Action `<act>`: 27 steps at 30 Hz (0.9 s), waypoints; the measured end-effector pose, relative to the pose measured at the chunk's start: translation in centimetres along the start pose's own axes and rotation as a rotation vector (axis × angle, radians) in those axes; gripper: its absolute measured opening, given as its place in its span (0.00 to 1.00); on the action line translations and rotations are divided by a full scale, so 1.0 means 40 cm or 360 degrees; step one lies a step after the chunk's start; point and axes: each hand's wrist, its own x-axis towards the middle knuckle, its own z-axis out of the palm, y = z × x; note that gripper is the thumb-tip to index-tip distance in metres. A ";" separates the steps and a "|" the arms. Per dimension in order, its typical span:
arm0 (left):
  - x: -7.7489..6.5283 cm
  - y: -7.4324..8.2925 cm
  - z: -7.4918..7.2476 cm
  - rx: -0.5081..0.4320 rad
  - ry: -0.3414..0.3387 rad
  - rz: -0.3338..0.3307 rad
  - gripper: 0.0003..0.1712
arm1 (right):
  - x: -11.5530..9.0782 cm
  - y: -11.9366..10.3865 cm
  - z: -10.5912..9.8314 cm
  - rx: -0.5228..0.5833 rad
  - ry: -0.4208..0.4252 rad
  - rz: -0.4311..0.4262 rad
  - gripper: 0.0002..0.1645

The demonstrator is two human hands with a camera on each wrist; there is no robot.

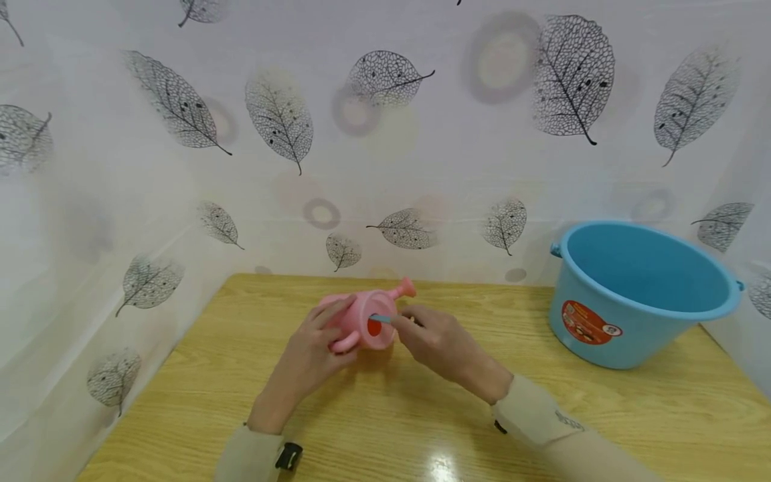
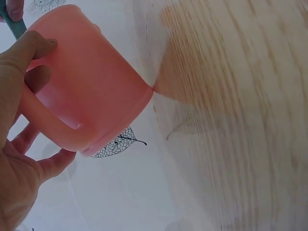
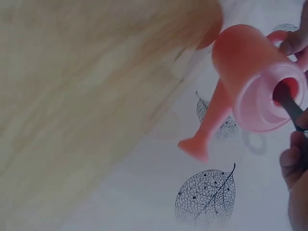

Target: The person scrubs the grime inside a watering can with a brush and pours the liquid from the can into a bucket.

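Observation:
A pink watering can (image 1: 364,306) lies tipped on the table, its round top opening turned toward me and its spout (image 3: 207,130) pointing away to the right in the head view. My left hand (image 1: 314,347) grips it by the handle (image 2: 50,122), thumb and fingertips against the body. From the right, my right hand (image 1: 442,343) holds a slim blue-green handled tool (image 3: 291,108). The tool's far end goes inside the can's opening, so its tip is hidden and I cannot tell its kind.
To the right on the wooden table (image 1: 211,395) stands a large light-blue bucket (image 1: 656,335) with a red label. A white leaf-patterned sheet (image 1: 385,161) hangs behind the table and along its sides.

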 end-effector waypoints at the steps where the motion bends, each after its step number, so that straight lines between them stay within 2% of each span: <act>1: 0.000 0.000 0.000 0.0002 0.0004 0.0000 0.11 | 0.000 -0.005 0.000 0.0094 0.0018 0.0094 0.08; 4: 0.001 -0.001 0.000 0.0009 0.0010 0.0002 0.11 | 0.005 -0.024 -0.002 0.0382 0.0042 0.0437 0.10; 7: 0.001 -0.001 0.000 0.0014 0.0009 0.0006 0.10 | 0.014 -0.043 -0.006 0.0698 0.0058 0.0849 0.11; 12: 0.000 -0.001 0.002 0.0015 0.0015 0.0025 0.12 | 0.032 -0.065 -0.016 0.1223 -0.0042 0.1666 0.08; 15: -0.001 -0.002 0.003 0.0010 0.0025 0.0031 0.13 | 0.040 -0.067 -0.018 0.1459 -0.0066 0.2100 0.10; 17: -0.001 -0.002 0.004 0.0005 0.0027 0.0028 0.13 | 0.043 -0.064 -0.018 0.1540 -0.0063 0.2258 0.10; 18: -0.001 -0.002 0.004 0.0003 0.0028 0.0027 0.12 | 0.042 -0.062 -0.018 0.1576 -0.0071 0.2295 0.11; 25: -0.001 -0.001 0.006 0.0004 0.0042 0.0035 0.12 | 0.035 -0.049 -0.017 0.1746 -0.0111 0.2466 0.11; 27: -0.002 0.000 0.006 0.0006 0.0039 0.0035 0.13 | 0.034 -0.049 -0.017 0.1757 -0.0129 0.2477 0.12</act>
